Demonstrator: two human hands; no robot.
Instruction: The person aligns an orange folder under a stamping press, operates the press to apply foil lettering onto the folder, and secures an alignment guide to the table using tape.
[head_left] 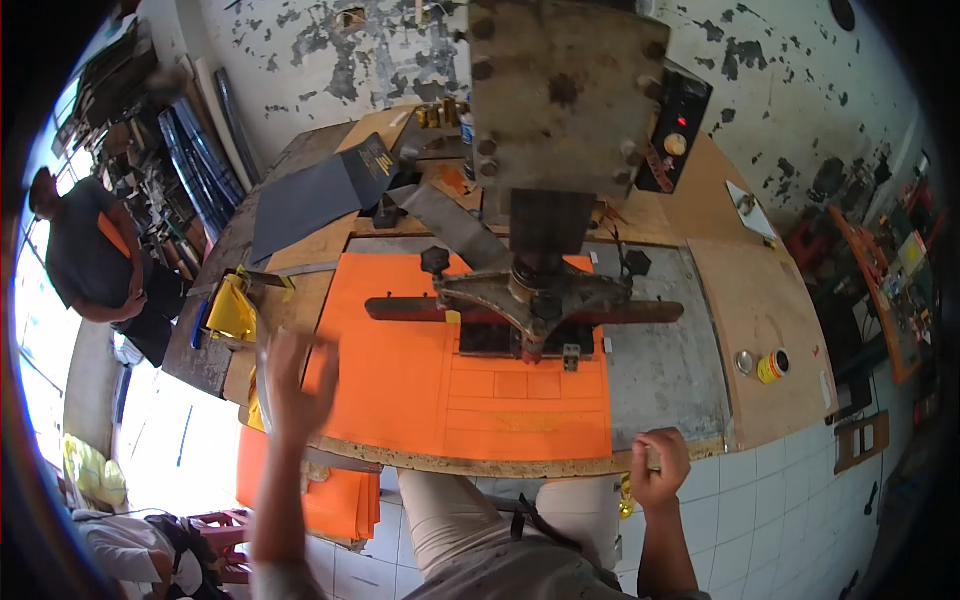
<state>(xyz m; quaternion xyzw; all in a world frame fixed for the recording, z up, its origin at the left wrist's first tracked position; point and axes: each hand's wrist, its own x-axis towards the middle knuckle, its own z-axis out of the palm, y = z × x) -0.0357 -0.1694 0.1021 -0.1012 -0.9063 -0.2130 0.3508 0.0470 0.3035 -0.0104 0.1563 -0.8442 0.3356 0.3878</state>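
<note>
My left hand (pixel 297 388), slightly blurred, is raised at the left edge of the orange sheet (pixel 390 375), with thumb and fingers apart and nothing seen between them. Near the table's front right edge, my right hand (pixel 660 468) has its fingers curled in, and nothing shows in it. The orange sheet lies flat on the grey metal plate (pixel 665 370), with printed lines and boxes on its right part. Over it stands a heavy press head (pixel 540 300) with a wide dark bar. A dark block under the head covers part of the sheet.
Yellow material (pixel 233 308) lies at the left, with a dark folder (pixel 310 200) behind. An open yellow can (pixel 772 367) stands at the right. Below the table's left front are stacked orange sheets (pixel 340 500). One person (pixel 95 250) stands at far left; another (pixel 130 550) is at lower left.
</note>
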